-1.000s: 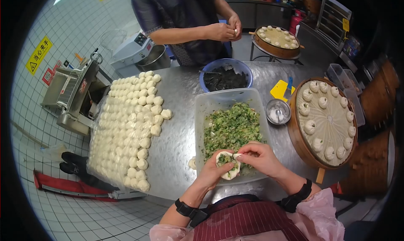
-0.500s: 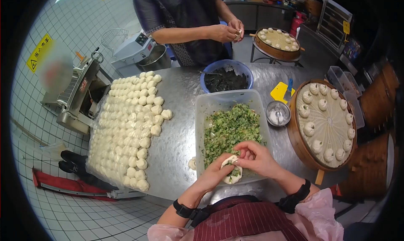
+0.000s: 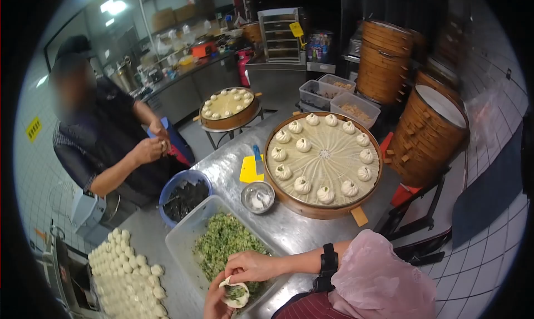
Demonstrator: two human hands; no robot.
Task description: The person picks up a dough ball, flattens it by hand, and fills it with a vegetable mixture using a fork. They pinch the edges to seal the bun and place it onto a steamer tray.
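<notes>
A dough wrapper point(image 3: 238, 295) with green filling showing inside lies in the fingers of my left hand point(image 3: 216, 302), which curl around its left side. My right hand point(image 3: 248, 266) pinches the wrapper's upper edge. Both hands are over the near end of a clear plastic tub point(image 3: 181, 236) of chopped green filling point(image 3: 225, 241). To the right, a large round bamboo steamer point(image 3: 311, 207) holds pleated buns point(image 3: 325, 194), spaced mostly around its rim with a few further in.
Dough balls point(image 3: 125, 263) cover the table's left part. Beyond the tub are a blue bowl of dark filling point(image 3: 186, 199), a metal bowl point(image 3: 257, 197) and a yellow scraper point(image 3: 250, 170). A co-worker point(image 3: 105, 135) stands at left. Stacked steamers point(image 3: 425, 135) stand at right.
The view has swung to the right, bringing the large steamer to the middle and the stacked steamers into sight. The wrapper is still in both hands, its upper edge now pinched by the right.
</notes>
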